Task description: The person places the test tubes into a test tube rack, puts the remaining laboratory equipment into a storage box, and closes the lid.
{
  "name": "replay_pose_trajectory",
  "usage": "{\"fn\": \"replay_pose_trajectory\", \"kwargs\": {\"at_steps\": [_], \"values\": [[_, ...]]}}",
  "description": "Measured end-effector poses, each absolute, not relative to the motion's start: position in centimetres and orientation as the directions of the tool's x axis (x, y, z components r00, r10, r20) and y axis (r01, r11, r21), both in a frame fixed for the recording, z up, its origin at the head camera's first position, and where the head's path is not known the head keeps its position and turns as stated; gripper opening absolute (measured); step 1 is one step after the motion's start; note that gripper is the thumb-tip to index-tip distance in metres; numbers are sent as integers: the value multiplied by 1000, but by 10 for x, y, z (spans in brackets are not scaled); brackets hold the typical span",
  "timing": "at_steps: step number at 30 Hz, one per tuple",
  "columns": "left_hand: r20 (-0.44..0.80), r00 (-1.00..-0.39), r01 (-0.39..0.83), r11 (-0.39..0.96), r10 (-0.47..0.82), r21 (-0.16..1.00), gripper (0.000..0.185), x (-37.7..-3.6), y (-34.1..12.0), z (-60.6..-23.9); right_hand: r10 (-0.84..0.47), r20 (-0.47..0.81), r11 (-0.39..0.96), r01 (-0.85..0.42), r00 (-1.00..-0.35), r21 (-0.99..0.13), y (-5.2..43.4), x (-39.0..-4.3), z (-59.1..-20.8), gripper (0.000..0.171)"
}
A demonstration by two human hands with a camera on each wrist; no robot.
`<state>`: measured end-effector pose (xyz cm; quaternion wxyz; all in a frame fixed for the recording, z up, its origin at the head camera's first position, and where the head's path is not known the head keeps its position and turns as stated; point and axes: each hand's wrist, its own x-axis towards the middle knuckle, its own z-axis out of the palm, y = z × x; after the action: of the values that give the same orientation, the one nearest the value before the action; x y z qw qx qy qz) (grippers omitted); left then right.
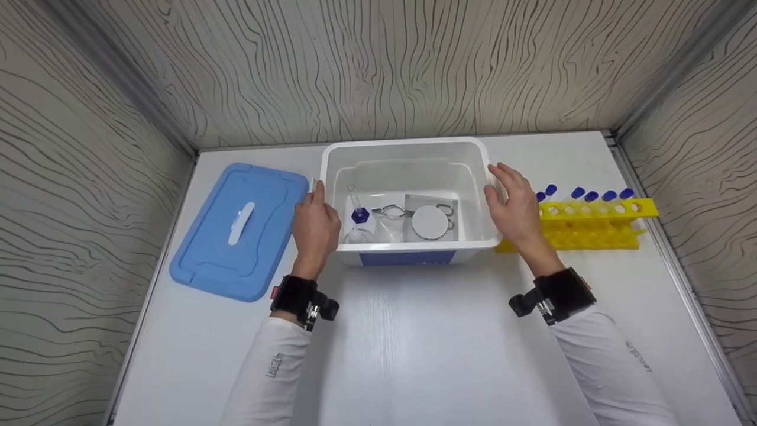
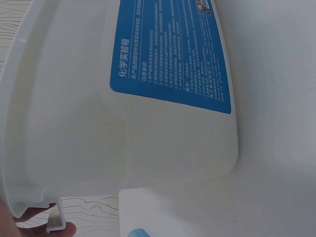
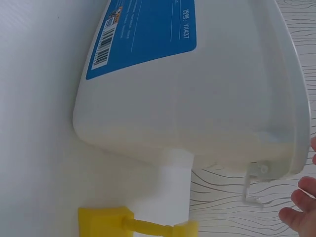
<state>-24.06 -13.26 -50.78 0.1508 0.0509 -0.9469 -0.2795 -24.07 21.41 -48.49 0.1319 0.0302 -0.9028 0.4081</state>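
White table (image 1: 414, 343), wood-grain walls (image 1: 378, 65)

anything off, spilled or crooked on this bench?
Nothing stands out. The blue lid lies flat left of the open white box, at a slight angle. The yellow tube rack stands upright with its capped tubes in it. No spill shows. Left hand and right hand flank the box.

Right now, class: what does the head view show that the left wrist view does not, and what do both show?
Only the head view shows the inside of the white box, the yellow tube rack, the whole blue lid and both hands, left hand and right hand, at the box's sides. Only the left wrist view shows the box's blue label close enough to make out print. Both show the box and white table.
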Motion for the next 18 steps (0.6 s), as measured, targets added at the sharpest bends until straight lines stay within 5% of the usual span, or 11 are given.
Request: {"fn": "replay_pose_trajectory", "kwargs": {"at_steps": [18], "values": [[294,-940,12,847,-171,531,48,-240,-134,-510,125,114,587,-19,-986,-810,209,-242,-501,59]]}}
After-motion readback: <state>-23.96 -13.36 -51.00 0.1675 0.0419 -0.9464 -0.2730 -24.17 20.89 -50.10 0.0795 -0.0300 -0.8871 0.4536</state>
